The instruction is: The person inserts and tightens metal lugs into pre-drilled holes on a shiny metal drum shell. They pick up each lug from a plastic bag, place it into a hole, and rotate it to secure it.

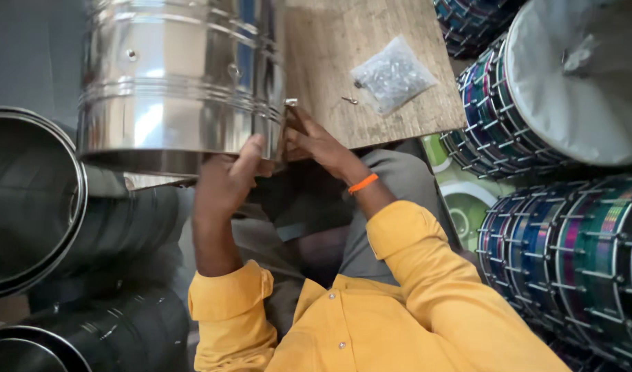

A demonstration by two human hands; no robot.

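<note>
Steel is filling the top left of my view: I am watching a shiny metal drum shell (182,83) standing at the near edge of a wooden surface (371,62). My left hand (226,182) is pressing against the shell's lower rim, its fingers (250,155) curled up around that rim and clamped on it. My right hand (316,141) is reaching to the shell's right side, where a small metal fitting (291,102) is sticking out; its fingers are lying close together against the shell there, but I cannot tell whether they are gripping anything. An orange band (363,182) is sitting on that wrist. Farther back on the surface a clear bag of small metal parts (393,74) is lying, with a loose screw (349,100) just beside it. Dark empty shells (34,200) are lying to the left, and finished colourful drums (577,255) are stacked on the right.
</note>
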